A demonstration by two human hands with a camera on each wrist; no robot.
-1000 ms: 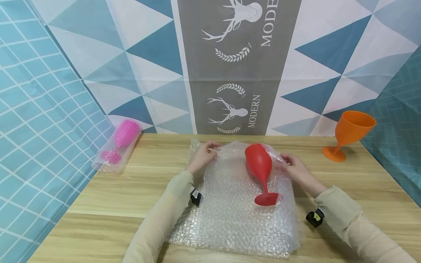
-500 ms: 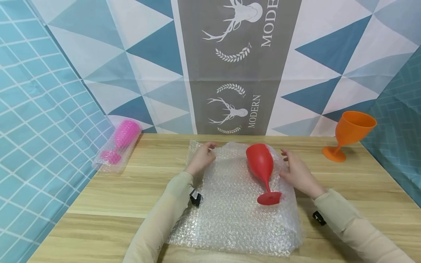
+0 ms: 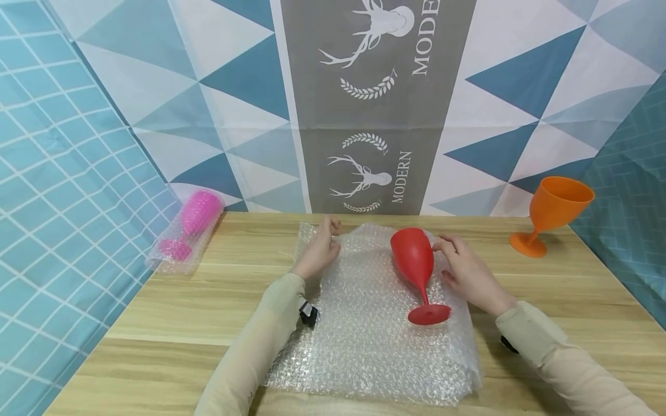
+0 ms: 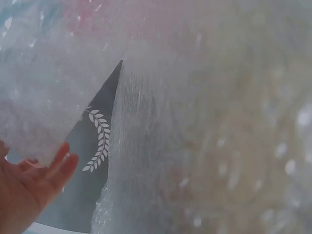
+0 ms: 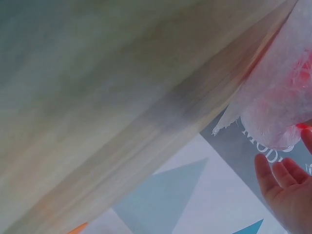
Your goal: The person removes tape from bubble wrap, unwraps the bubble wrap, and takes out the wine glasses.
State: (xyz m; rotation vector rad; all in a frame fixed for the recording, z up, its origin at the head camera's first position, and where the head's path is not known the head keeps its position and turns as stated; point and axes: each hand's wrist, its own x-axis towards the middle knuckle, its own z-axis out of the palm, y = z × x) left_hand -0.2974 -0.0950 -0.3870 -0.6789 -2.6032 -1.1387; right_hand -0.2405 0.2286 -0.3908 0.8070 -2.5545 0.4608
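Note:
A red plastic goblet (image 3: 413, 260) lies on its side on a sheet of bubble wrap (image 3: 364, 323), its bowl toward the back and its foot toward the front. At the wrap's back left is my left hand (image 3: 318, 251), fingers loosely bent. In the left wrist view, that hand (image 4: 36, 187) has its fingers against a hanging edge of the wrap. Beside the goblet's bowl on the right, my right hand (image 3: 470, 274) has its fingertips close to the bowl; touching or not I cannot tell. The right wrist view has this hand (image 5: 292, 190) with fingers apart.
A pink goblet (image 3: 195, 216) wrapped in bubble wrap lies at the back left. An orange goblet (image 3: 557, 205) stands upright at the back right. Behind the wooden table (image 3: 171, 346) hangs a patterned cloth (image 3: 364, 115).
My right hand has let go of the wrap's right edge and moved left toward the goblet's bowl. The goblet has shifted slightly right, and its foot is now uncovered. The left hand has barely moved.

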